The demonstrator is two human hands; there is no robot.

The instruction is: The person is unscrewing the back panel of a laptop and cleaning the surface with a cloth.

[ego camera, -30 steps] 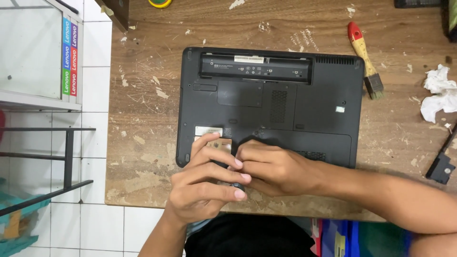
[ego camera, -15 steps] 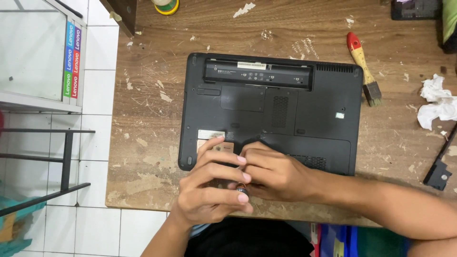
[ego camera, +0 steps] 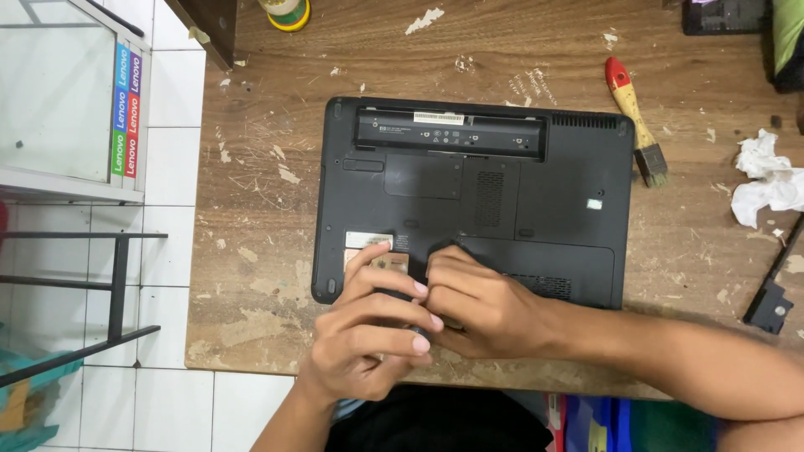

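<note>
A black laptop (ego camera: 502,192) lies upside down on the worn wooden table (ego camera: 251,276), its empty battery bay along the far edge. My left hand (ego camera: 368,335) and my right hand (ego camera: 481,305) meet at the laptop's near edge, left of its middle. The fingers of both are curled together over something small and dark there; what it is stays hidden beneath them. A pale sticker (ego camera: 368,240) shows just beyond my left fingertips.
A red-handled paintbrush (ego camera: 634,117) lies right of the laptop, with crumpled white tissue (ego camera: 766,180) further right. A black plastic strip (ego camera: 775,285) rests at the right edge. A yellow tape roll (ego camera: 286,12) sits at the back. A glass cabinet (ego camera: 67,100) stands to the left.
The view has shifted slightly, so everything sits a little lower in frame. Both hands stay pressed together at the laptop's near edge with barely any movement.
</note>
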